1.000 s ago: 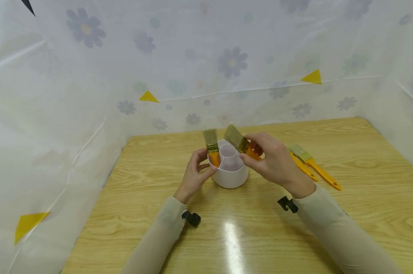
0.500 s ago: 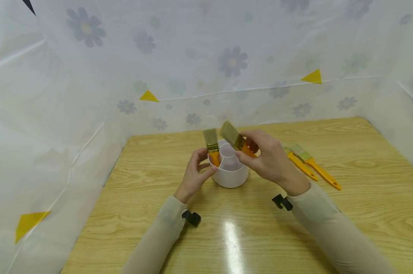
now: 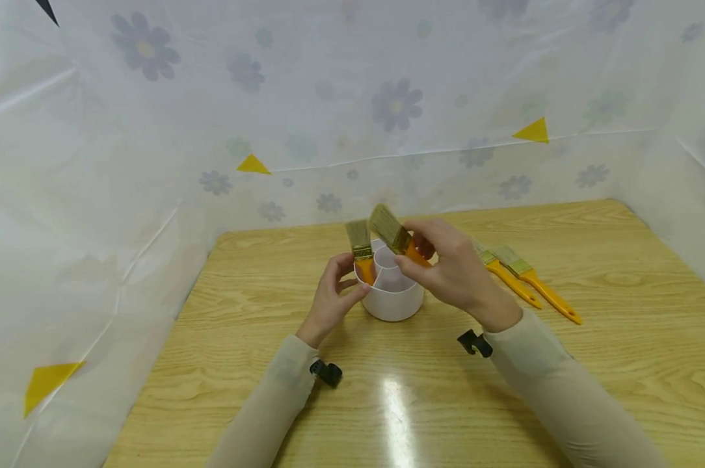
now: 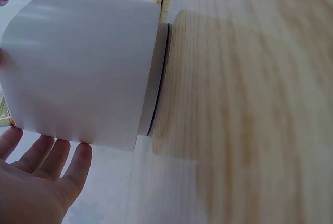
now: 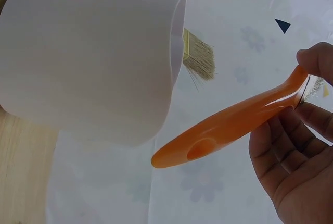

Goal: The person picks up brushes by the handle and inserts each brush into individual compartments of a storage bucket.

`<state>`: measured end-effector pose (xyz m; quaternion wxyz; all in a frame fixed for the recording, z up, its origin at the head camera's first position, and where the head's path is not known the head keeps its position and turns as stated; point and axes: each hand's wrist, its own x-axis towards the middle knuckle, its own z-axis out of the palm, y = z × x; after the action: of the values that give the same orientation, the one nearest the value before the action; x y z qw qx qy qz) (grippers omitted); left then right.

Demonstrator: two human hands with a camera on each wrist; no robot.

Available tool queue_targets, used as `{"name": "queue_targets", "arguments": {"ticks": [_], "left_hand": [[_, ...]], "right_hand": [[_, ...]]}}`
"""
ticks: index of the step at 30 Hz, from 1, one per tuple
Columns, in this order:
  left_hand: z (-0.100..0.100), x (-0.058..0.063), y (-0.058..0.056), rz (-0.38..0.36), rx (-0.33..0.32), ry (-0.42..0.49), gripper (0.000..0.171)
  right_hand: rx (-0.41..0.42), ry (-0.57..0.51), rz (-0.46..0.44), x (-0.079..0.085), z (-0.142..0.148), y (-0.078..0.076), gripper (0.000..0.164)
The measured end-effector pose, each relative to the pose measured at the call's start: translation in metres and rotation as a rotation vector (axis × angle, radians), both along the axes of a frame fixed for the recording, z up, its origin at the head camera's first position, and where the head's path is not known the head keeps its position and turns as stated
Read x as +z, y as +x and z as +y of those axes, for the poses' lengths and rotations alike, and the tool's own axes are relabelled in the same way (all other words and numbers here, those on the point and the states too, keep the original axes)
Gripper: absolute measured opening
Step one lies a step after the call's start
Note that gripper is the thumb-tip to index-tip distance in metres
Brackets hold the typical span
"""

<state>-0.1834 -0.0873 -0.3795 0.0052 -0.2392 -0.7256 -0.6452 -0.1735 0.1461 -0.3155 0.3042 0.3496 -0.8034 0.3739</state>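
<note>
A white round organizer [image 3: 392, 305] with divided compartments and a round middle tube stands on the table. My left hand [image 3: 332, 300] holds it at its left side, fingertips [image 4: 78, 164] against the wall and thumb at the rim. One paintbrush [image 3: 361, 244] stands bristles up in the left compartment. With thumb and fingers my right hand [image 3: 456, 270] pinches a second paintbrush [image 3: 390, 231] near its metal band. That brush tilts over the organizer's right rim, bristles up and to the left. In the right wrist view its orange handle [image 5: 234, 120] hangs free, its end outside the organizer's opening.
Two more paintbrushes lie on the wood-grain table [image 3: 241, 364] to the right: a nearer one [image 3: 515, 285] partly behind my right hand, and another [image 3: 551, 299] beside it. A flowered plastic sheet [image 3: 329, 97] with yellow triangles rises behind the table and at both sides.
My right hand has moved left and slightly up with its paintbrush, bringing the bristles close to the standing brush. The left hand and the organizer have stayed in place.
</note>
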Motion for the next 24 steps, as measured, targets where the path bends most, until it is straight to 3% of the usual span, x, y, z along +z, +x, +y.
{"name": "queue_targets", "arguments": {"ticks": [24], "left_hand": [[-0.001, -0.003, -0.001, -0.006, -0.006, 0.006, 0.059]], "right_hand": [[0.019, -0.02, 0.018, 0.009, -0.015, -0.002, 0.042]]}}
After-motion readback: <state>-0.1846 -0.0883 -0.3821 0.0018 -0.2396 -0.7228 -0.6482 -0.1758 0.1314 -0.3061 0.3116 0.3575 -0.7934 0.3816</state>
